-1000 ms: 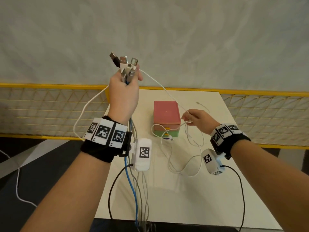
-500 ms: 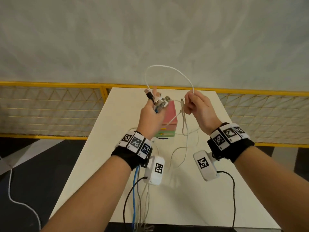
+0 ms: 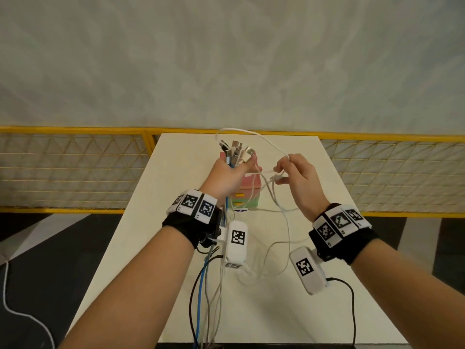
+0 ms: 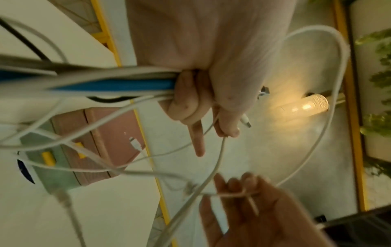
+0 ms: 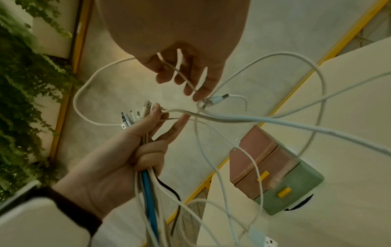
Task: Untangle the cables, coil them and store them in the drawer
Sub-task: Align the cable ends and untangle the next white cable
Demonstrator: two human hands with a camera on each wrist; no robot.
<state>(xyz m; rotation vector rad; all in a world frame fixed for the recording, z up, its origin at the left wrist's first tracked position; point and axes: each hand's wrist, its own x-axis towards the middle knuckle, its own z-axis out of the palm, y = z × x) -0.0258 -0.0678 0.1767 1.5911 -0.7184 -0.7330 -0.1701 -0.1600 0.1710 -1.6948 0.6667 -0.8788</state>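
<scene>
My left hand (image 3: 227, 172) grips a bundle of cables (image 3: 235, 152) just below their plugs, which stick up out of the fist; a blue cable (image 5: 149, 197) and white, grey and black ones hang down from it. My right hand (image 3: 294, 172), a little to the right, pinches a thin white cable (image 3: 251, 133) that arcs over from the bundle, with its small connector (image 5: 217, 99) at the fingertips. Below both hands stands the small drawer box (image 3: 247, 195), pink on top and green below with yellow handles, its drawers shut.
The white table (image 3: 302, 311) carries loose white cable loops (image 3: 276, 258) near its middle. A yellow mesh railing (image 3: 75, 172) runs behind the table. Black leads from the wrist cameras hang at the table's near edge.
Both hands have stayed raised over the box. The left hand lifted its plugs slightly, and the right hand moved a little right and down, flattening the white cable's arc.
</scene>
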